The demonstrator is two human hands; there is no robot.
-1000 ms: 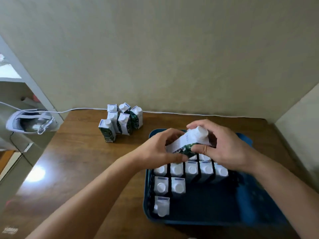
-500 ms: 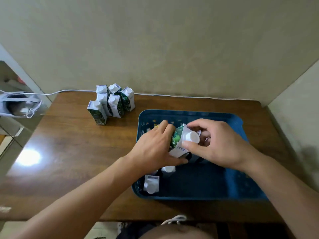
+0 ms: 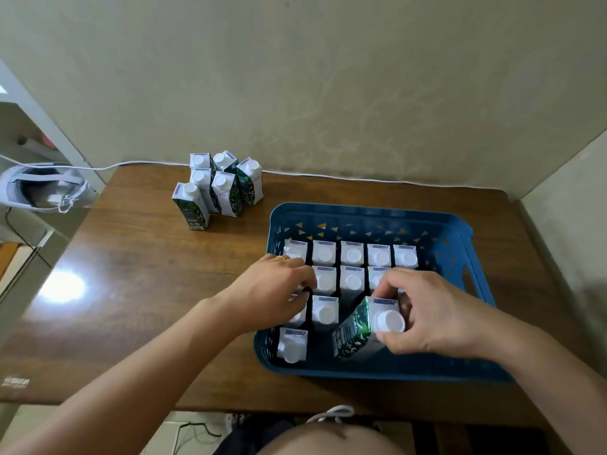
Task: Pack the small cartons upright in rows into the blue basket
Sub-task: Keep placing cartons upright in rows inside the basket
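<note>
Working over the table [image 3: 138, 290], you have the blue basket [image 3: 368, 215] partly filled: packed cartons [image 3: 353, 254] stand upright in rows against its far-left corner, likely so each newcomer has neighbours to lean on. Six loose cartons [image 3: 223, 188] wait beyond the basket's far-left corner. Your right hand [image 3: 427, 320] grips a tilted carton [image 3: 364, 326] inside the basket, seemingly angling it into the third row. Your left hand [image 3: 276, 290] rests on the left column with fingers bent, apparently steadying it.
</note>
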